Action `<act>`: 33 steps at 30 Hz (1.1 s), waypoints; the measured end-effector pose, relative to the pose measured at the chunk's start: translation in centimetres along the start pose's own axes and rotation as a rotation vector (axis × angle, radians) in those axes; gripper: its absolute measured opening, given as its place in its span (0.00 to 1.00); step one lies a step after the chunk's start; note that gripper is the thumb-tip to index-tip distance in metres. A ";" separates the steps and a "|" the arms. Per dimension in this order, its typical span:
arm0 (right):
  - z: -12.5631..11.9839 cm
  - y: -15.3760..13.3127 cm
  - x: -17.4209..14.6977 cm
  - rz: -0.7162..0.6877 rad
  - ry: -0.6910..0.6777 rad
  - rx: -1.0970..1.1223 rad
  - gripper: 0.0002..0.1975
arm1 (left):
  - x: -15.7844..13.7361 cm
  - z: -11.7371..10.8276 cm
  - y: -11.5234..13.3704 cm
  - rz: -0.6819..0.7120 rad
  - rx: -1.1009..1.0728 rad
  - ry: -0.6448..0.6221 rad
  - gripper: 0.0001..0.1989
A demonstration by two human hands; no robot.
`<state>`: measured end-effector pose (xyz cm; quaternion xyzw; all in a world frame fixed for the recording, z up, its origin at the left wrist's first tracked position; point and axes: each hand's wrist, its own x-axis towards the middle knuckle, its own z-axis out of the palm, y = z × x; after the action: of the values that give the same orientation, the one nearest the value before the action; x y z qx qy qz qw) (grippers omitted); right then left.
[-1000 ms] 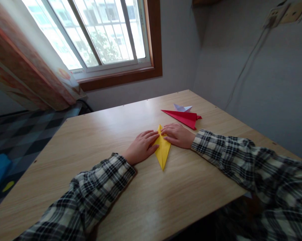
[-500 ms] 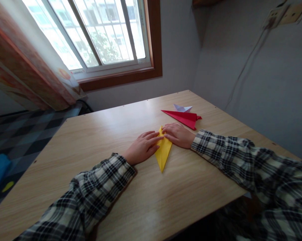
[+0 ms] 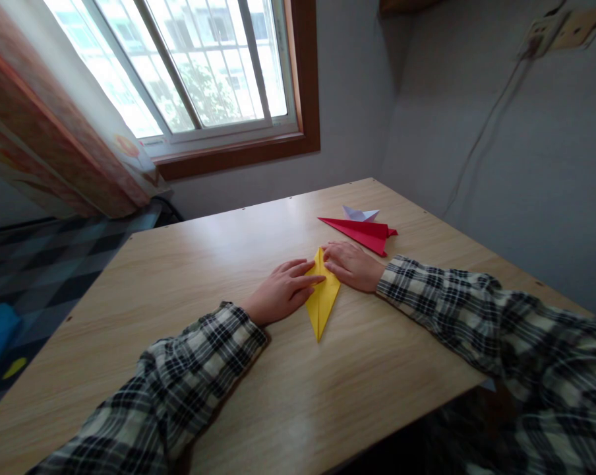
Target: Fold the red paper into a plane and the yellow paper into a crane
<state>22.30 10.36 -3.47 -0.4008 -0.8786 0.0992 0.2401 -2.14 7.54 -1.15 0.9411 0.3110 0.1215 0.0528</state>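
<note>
A yellow sheet of paper folded into a long kite shape (image 3: 322,305) lies on the table with a crease down its middle. One point faces me and the other faces away. Across its left side rests my left hand (image 3: 284,289), fingers stretched out and apart, their tips on the paper near the centre crease. My right hand (image 3: 353,265) lies at the upper right edge, palm down, with slightly bent fingers touching the paper near its far point. Both hands look open. The undersides of the fingers are hidden.
Behind my right hand a red folded paper plane (image 3: 362,232) lies on the wooden table (image 3: 219,254). Just beyond it is a small white folded paper boat (image 3: 361,214). A window (image 3: 219,72) and curtain (image 3: 65,112) are past the far edge, and a cord (image 3: 480,135) hangs on the right wall.
The fingers of both hands have shifted slightly apart, baring more of the paper's upper part. The paper's near point has moved a little left and toward me.
</note>
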 end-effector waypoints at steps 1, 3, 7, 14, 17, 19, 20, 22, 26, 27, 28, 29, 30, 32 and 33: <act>0.0 0.0 0.0 0.002 0.005 -0.002 0.18 | 0.0 0.0 0.0 0.000 0.001 -0.002 0.19; 0.0 -0.1 -0.1 -0.003 0.000 -0.021 0.19 | 0.0 0.0 0.0 0.005 -0.007 0.001 0.18; -0.2 -0.4 -0.2 -0.005 -0.062 -0.086 0.22 | 0.0 0.0 -0.1 0.031 -0.025 0.009 0.18; -0.2 -0.2 -0.1 0.082 -0.082 -0.114 0.25 | 0.0 -0.1 0.0 0.028 -0.050 0.011 0.18; -0.4 -0.3 -0.1 0.115 -0.094 -0.138 0.26 | 0.0 -0.2 0.1 0.028 -0.048 0.004 0.18; -0.4 -0.4 -0.1 0.140 -0.101 -0.145 0.27 | 0.0 -0.2 0.2 0.032 -0.038 -0.001 0.18; -0.5 -0.4 0.0 0.151 -0.103 -0.146 0.27 | 0.0 -0.2 0.1 0.035 -0.033 -0.004 0.18; -0.4 -0.4 0.0 0.164 -0.102 -0.141 0.28 | 0.0 -0.2 0.1 0.037 -0.034 -0.003 0.18; -0.1 0.0 0.0 0.163 -0.068 -0.128 0.28 | -0.1 -0.2 0.2 0.026 -0.041 0.012 0.18; 0.0 0.2 0.0 0.155 -0.061 -0.121 0.29 | -0.1 -0.1 0.2 0.016 -0.036 0.016 0.18; 0.1 0.3 0.0 0.142 -0.054 -0.112 0.29 | -0.1 -0.1 0.2 0.003 -0.028 0.021 0.18; 0.1 0.4 0.0 0.124 -0.047 -0.103 0.29 | -0.1 -0.1 0.2 -0.014 -0.019 0.029 0.18; 0.1 0.5 0.0 0.106 -0.039 -0.095 0.28 | -0.1 0.0 0.2 -0.031 -0.008 0.040 0.18; 0.0 0.4 0.0 0.070 -0.030 -0.085 0.27 | -0.1 0.1 0.2 -0.064 0.020 0.060 0.19; -0.1 0.4 0.0 0.054 -0.030 -0.083 0.26 | -0.2 0.2 0.2 -0.079 0.038 0.068 0.19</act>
<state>22.62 10.57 -3.53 -0.4325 -0.8742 0.0752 0.2075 -2.10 7.29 -1.33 0.9243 0.3518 0.1451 0.0290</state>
